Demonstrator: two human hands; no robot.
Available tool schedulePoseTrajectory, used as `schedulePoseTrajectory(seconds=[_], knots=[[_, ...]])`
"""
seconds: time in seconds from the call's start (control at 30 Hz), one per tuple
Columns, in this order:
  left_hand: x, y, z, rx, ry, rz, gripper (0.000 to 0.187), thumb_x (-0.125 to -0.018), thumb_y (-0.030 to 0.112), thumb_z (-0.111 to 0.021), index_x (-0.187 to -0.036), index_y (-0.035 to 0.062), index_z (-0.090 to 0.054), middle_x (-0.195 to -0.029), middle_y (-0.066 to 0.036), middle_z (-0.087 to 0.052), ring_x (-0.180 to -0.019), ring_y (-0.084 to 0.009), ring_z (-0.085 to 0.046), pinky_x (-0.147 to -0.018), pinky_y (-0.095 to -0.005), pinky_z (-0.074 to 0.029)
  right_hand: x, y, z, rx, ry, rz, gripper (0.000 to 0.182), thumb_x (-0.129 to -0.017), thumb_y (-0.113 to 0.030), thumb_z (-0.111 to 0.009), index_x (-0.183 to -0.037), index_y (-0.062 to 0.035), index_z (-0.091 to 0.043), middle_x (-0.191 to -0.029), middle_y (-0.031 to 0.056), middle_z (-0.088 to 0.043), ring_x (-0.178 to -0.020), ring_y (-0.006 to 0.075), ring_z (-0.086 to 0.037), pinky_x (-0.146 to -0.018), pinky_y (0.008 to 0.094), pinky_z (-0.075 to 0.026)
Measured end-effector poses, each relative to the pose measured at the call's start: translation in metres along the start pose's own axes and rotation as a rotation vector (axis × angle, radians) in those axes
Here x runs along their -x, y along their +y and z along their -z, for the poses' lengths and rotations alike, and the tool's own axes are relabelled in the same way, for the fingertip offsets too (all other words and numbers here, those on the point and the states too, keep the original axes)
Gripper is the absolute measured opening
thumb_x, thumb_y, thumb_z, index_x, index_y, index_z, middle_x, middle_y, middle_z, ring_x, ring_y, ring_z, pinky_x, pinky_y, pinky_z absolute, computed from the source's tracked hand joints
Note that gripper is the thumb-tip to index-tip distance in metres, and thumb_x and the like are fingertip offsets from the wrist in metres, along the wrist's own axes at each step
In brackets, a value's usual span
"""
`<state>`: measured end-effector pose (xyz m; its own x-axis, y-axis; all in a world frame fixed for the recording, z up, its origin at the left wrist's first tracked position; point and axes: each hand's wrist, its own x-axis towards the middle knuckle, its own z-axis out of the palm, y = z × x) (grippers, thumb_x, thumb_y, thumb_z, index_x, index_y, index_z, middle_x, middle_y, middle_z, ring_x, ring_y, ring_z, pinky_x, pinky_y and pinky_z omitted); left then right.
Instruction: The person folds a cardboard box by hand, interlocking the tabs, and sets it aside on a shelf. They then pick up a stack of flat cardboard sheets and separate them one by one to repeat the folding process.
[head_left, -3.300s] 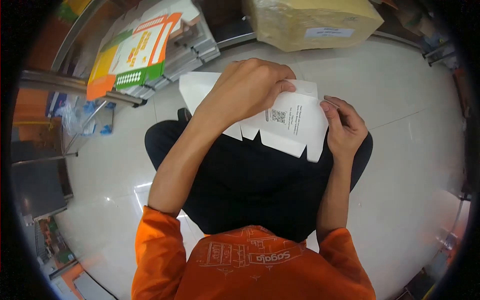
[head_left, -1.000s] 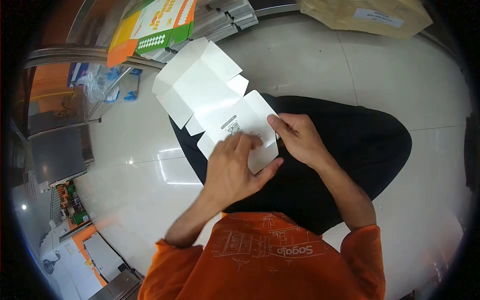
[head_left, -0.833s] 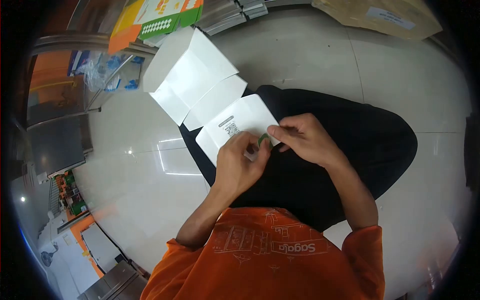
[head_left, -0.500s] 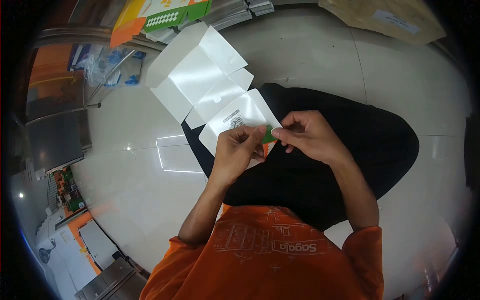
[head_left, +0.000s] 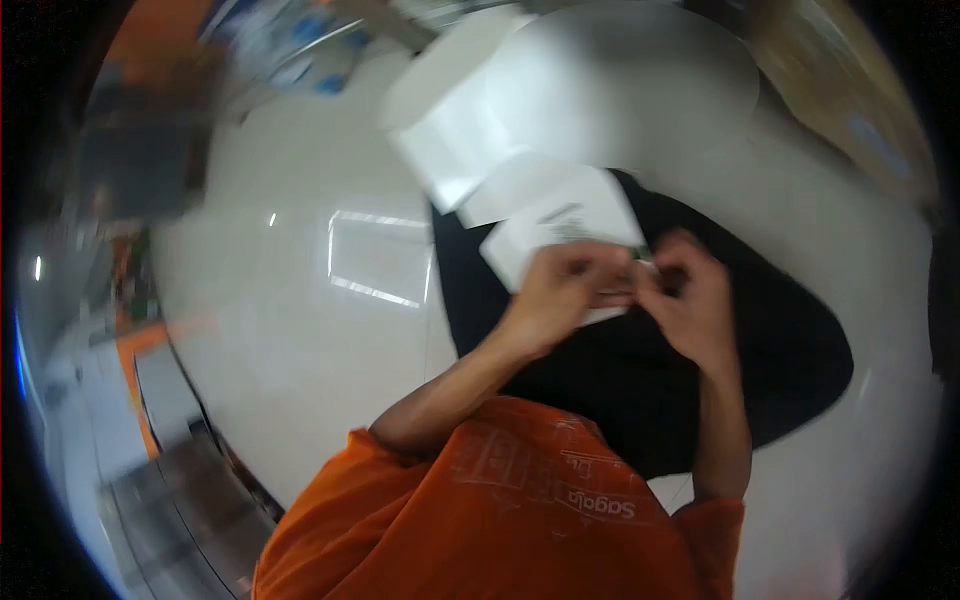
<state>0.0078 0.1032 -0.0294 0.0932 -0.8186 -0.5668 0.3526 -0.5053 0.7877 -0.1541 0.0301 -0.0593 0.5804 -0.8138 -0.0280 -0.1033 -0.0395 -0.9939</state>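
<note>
A partly unfolded cardboard box (head_left: 485, 120), white on the inside, lies over my lap and the floor beyond. Its nearest panel bears a printed code (head_left: 568, 228), smeared by motion. At that panel's near right corner, my left hand (head_left: 565, 290) pinches the cardboard. Close beside it, my right hand (head_left: 690, 300) is also closed at the same edge, thumb and fingers together. A small patch of green shows between the two hands. Blur hides the exact fingertip contact.
Black trousers (head_left: 640, 400) cover my crossed legs under the box. Pale glossy floor tiles (head_left: 300, 300) surround me. A brown package (head_left: 840, 90) lies at the upper right, and clear and blue plastic (head_left: 300, 50) at the upper left. Grey cabinets (head_left: 190, 510) stand lower left.
The view has swung, so the box and both hands appear farther right. Both hands remain at the panel's corner, and less green and orange shows there. The picture is blurrier.
</note>
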Motion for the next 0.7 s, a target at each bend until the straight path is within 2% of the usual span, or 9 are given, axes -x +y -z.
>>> schedulePoseTrajectory(seconds=[0.13, 0.27, 0.33, 0.37, 0.43, 0.57, 0.63, 0.67, 0.7], knots=[[-0.001, -0.014, 0.010, 0.067, -0.110, -0.113, 0.023, -0.093, 0.002, -0.058, -0.115, -0.0011, -0.066, -0.108, -0.012, -0.067, -0.096, -0.0188, -0.066, -0.085, -0.0294, -0.058, 0.000, 0.006, -0.002, 0.101, 0.009, 0.073, 0.017, -0.080, 0.005, -0.069, -0.077, 0.0011, -0.052, -0.079, 0.0069, -0.051, -0.076, 0.0148, -0.053, -0.067, 0.0262, -0.044], [-0.004, -0.032, 0.020, 0.215, -0.118, -0.164, 0.022, -0.092, 0.000, -0.058, -0.112, -0.0027, -0.067, -0.106, -0.013, -0.067, -0.094, -0.0185, -0.067, -0.081, -0.0285, -0.059, 0.001, -0.003, -0.007, 0.229, -0.053, 0.153, 0.018, -0.081, 0.004, -0.070, -0.076, 0.0019, -0.053, -0.084, 0.0085, -0.055, -0.078, 0.0161, -0.053, -0.071, 0.0265, -0.043], [-0.002, -0.039, 0.020, 0.268, -0.110, -0.180, 0.022, -0.092, -0.001, -0.059, -0.112, -0.0033, -0.067, -0.105, -0.013, -0.067, -0.093, -0.0185, -0.067, -0.080, -0.0286, -0.060, 0.007, -0.001, -0.001, 0.161, -0.108, 0.038, 0.014, -0.086, 0.005, -0.064, -0.080, 0.0016, -0.053, -0.091, 0.0074, -0.054, -0.086, 0.0164, -0.052, -0.083, 0.0294, -0.041], [0.001, -0.036, 0.024, 0.244, -0.138, -0.192, 0.022, -0.091, -0.001, -0.060, -0.112, -0.0041, -0.066, -0.104, -0.014, -0.068, -0.091, -0.0186, -0.067, -0.080, -0.0287, -0.060, 0.006, -0.005, -0.006, 0.176, -0.129, 0.050, 0.014, -0.086, 0.005, -0.064, -0.080, 0.0016, -0.053, -0.091, 0.0074, -0.054, -0.086, 0.0164, -0.052, -0.083, 0.0294, -0.041], [0.002, -0.036, 0.028, 0.246, -0.180, -0.206, 0.022, -0.090, -0.001, -0.061, -0.112, -0.0049, -0.066, -0.103, -0.015, -0.068, -0.090, -0.0186, -0.068, -0.079, -0.0288, -0.060, 0.011, -0.013, -0.012, 0.169, -0.072, 0.036, 0.015, -0.083, 0.003, -0.069, -0.078, 0.0020, -0.055, -0.088, 0.0082, -0.057, -0.081, 0.0160, -0.054, -0.073, 0.0269, -0.043], [0.001, -0.038, 0.030, 0.283, -0.311, -0.206, 0.023, -0.091, 0.000, -0.062, -0.113, -0.0069, -0.065, -0.103, -0.017, -0.068, -0.091, -0.0186, -0.068, -0.079, -0.0285, -0.060, 0.017, -0.032, -0.018, 0.335, 0.018, 0.050, 0.009, -0.078, 0.004, -0.072, -0.082, 0.0010, -0.064, -0.083, 0.0109, -0.061, -0.077, 0.0191, -0.057, -0.070, 0.0284, -0.044], [0.001, -0.029, 0.028, 0.298, -0.226, -0.173, 0.023, -0.091, 0.002, -0.062, -0.113, -0.0053, -0.066, -0.103, -0.016, -0.068, -0.092, -0.0186, -0.067, -0.079, -0.0288, -0.060, 0.019, -0.045, -0.024, 0.466, 0.135, -0.004, 0.011, -0.076, 0.002, -0.075, -0.084, 0.0004, -0.067, -0.082, 0.0107, -0.062, -0.075, 0.0200, -0.058, -0.070, 0.0284, -0.045], [0.000, -0.027, 0.026, 0.289, -0.284, -0.190, 0.023, -0.091, 0.002, -0.062, -0.113, -0.0053, -0.066, -0.103, -0.016, -0.068, -0.092, -0.0186, -0.067, -0.079, -0.0288, -0.060, 0.019, -0.047, -0.030, 0.521, 0.227, 0.045, 0.013, -0.075, 0.000, -0.077, -0.085, -0.0005, -0.068, -0.083, 0.0110, -0.064, -0.076, 0.0217, -0.061, -0.071, 0.0293, -0.047], [0.001, -0.024, 0.024, 0.321, -0.237, -0.183, 0.023, -0.091, 0.002, -0.062, -0.113, -0.0040, -0.066, -0.103, -0.015, -0.068, -0.093, -0.0183, -0.067, -0.079, -0.0288, -0.060, 0.022, -0.043, -0.035, 0.519, 0.342, 0.087, 0.013, -0.075, -0.001, -0.078, -0.084, -0.0008, -0.068, -0.085, 0.0126, -0.065, -0.077, 0.0233, -0.062, -0.072, 0.0306, -0.049]])
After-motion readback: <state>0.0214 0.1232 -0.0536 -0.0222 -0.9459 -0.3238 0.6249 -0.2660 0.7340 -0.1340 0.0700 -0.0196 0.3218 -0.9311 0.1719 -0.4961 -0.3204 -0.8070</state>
